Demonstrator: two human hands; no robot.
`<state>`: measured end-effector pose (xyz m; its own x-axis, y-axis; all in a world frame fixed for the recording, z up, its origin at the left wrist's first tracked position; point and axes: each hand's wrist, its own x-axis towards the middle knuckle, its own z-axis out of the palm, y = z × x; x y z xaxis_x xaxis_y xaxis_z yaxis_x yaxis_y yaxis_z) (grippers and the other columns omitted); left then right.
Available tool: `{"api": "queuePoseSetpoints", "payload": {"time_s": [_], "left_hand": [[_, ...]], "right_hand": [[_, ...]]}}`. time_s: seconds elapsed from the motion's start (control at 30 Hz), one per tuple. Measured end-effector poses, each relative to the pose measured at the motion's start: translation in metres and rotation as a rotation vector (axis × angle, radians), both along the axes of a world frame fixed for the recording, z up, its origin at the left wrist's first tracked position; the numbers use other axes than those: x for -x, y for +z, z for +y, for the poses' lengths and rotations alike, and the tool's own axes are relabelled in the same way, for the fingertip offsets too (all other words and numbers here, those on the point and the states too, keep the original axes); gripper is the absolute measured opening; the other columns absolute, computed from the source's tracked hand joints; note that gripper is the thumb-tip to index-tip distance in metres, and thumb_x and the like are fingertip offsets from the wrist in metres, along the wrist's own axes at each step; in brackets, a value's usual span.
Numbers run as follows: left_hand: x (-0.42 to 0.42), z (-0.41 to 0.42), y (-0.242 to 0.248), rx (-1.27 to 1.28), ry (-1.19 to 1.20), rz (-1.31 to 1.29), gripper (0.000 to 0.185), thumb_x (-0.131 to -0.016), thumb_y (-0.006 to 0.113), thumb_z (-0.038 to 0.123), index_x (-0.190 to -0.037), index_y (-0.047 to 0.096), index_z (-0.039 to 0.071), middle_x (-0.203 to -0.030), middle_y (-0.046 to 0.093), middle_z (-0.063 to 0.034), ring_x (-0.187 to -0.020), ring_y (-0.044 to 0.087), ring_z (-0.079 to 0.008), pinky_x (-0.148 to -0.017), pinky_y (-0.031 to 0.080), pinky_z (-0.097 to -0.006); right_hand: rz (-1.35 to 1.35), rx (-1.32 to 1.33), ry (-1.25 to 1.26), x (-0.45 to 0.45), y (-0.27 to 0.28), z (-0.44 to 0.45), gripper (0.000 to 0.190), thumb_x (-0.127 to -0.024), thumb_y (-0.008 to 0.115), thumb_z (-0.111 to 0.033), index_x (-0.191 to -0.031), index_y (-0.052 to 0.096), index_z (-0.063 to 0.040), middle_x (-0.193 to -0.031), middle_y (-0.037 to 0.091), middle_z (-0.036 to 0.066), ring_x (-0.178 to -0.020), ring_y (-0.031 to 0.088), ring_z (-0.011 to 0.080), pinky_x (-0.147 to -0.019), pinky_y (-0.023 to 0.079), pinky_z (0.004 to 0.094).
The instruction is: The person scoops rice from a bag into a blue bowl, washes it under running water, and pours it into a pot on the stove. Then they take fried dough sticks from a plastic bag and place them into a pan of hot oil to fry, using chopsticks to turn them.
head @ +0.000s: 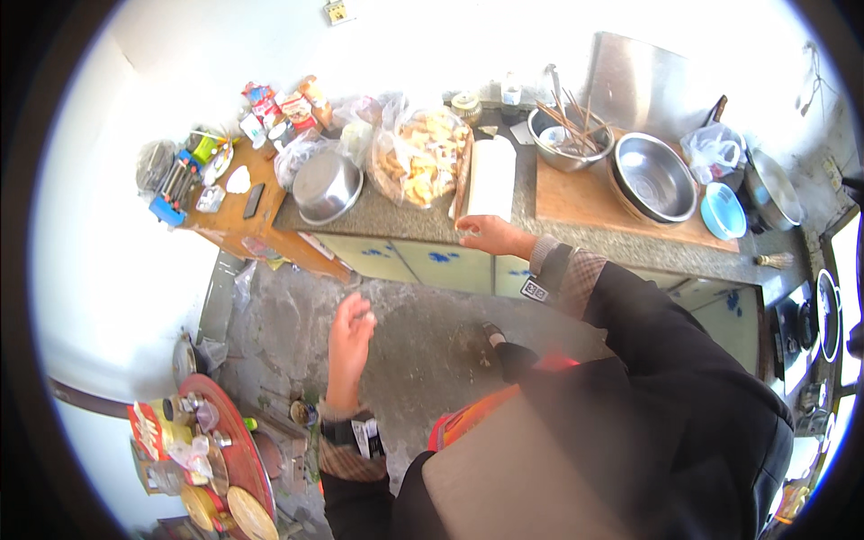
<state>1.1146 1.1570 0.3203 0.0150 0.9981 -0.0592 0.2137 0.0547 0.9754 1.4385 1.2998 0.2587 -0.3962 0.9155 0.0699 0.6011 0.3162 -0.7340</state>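
Note:
My right hand (489, 235) is at the counter's front edge, its fingertips near or touching the lower end of a white roll or folded sheet (491, 179); whether it grips anything I cannot tell. My left hand (352, 331) hangs over the floor, fingers apart, with nothing in it. Left of the white roll lies a clear plastic bag of yellowish food pieces (422, 158). An upturned steel basin (327, 185) sits further left. To the right, a steel bowl with thin sticks (574, 158) and a larger steel bowl (655, 177) rest on a wooden board (567, 196).
A blue plastic bowl (723, 210) and a steel pan (775, 189) are at the counter's right. An orange-brown wooden table (229, 223) with a phone-like dark object (254, 201) adjoins at left. A red round table (236, 439) holding jars and packets stands lower left.

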Motion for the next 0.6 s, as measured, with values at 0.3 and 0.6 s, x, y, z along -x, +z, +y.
{"api": "queuePoseSetpoints", "payload": {"time_s": [0.3, 0.6], "left_hand": [[-0.068, 0.337, 0.004, -0.550, -0.097, 0.637, 0.053, -0.075, 0.063, 0.007, -0.124, 0.044, 0.003, -0.123, 0.050, -0.0169, -0.114, 0.046, -0.0316, -0.097, 0.037, -0.0391], [-0.069, 0.455, -0.030, -0.715, -0.762, 1.109, 0.043, -0.071, 0.062, 0.013, -0.113, 0.054, 0.006, -0.090, 0.064, -0.0130, -0.100, 0.056, -0.0297, -0.100, 0.032, -0.0406]], "right_hand": [[0.038, -0.408, -0.357, 0.074, -0.016, 0.260, 0.079, -0.066, 0.072, -0.028, -0.133, 0.035, -0.007, -0.113, 0.056, 0.019, -0.121, 0.039, 0.0362, -0.098, 0.034, 0.0467], [0.344, -0.244, -0.734, 0.017, -0.035, 0.270, 0.017, -0.081, 0.055, -0.008, -0.094, 0.065, -0.004, -0.079, 0.065, 0.012, -0.071, 0.061, 0.0185, -0.066, 0.048, 0.0309]]}}
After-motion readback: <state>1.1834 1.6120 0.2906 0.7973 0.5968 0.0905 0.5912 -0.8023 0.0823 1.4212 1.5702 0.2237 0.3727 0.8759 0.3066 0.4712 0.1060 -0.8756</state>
